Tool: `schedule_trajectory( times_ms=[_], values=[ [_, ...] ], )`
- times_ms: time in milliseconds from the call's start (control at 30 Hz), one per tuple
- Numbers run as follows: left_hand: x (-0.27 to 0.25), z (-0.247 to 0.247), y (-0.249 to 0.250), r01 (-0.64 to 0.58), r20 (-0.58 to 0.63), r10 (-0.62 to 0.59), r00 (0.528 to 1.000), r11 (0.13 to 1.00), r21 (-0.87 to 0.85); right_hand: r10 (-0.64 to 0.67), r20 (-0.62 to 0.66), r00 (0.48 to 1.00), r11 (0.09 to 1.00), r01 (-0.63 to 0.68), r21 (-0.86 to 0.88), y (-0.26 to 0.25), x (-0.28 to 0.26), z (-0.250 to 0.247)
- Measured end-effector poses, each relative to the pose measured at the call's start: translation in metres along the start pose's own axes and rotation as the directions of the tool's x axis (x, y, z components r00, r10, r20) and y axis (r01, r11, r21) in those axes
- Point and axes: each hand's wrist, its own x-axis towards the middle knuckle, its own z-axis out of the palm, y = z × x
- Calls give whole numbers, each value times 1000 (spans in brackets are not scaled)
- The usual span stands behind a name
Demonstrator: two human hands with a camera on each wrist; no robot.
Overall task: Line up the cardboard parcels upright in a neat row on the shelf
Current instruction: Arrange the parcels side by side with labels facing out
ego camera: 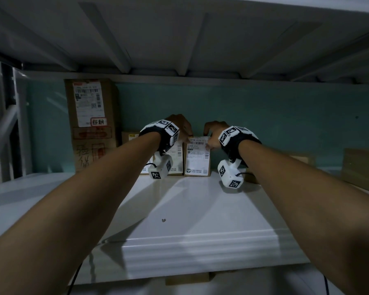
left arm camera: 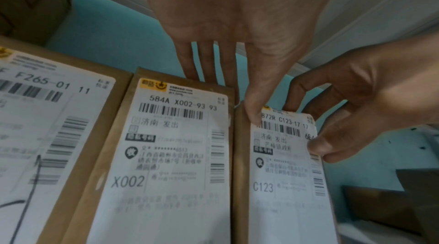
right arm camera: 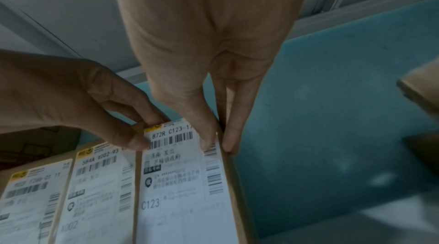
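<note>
Both my hands pinching top corners of C123 parcel, left hand at 10 o'clock corner, right hand at 2. Parcel upright on shelf, snug beside X002 parcel. Squaring step, I reckon; next: let go gently, no tipping.

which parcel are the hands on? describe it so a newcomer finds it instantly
On the white shelf, against the teal back wall, a tall brown box stands leftmost. Right of it run small upright parcels; the last in that row, the C123 parcel, is pinched at its top corners by both hands.
</note>
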Motion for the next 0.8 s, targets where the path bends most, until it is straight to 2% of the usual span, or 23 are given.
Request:
schedule_trajectory(
  times_ms=[533,800],
  values=[
    [17,9,-8,-30,-6,31,1000,991,133,-6,-23,1000,1000,6,5,2,11,9],
    [21,11,-16,-86,-7,89,996,982,171,10,-17,1000,1000,-10,17,3,13,12]
  ],
)
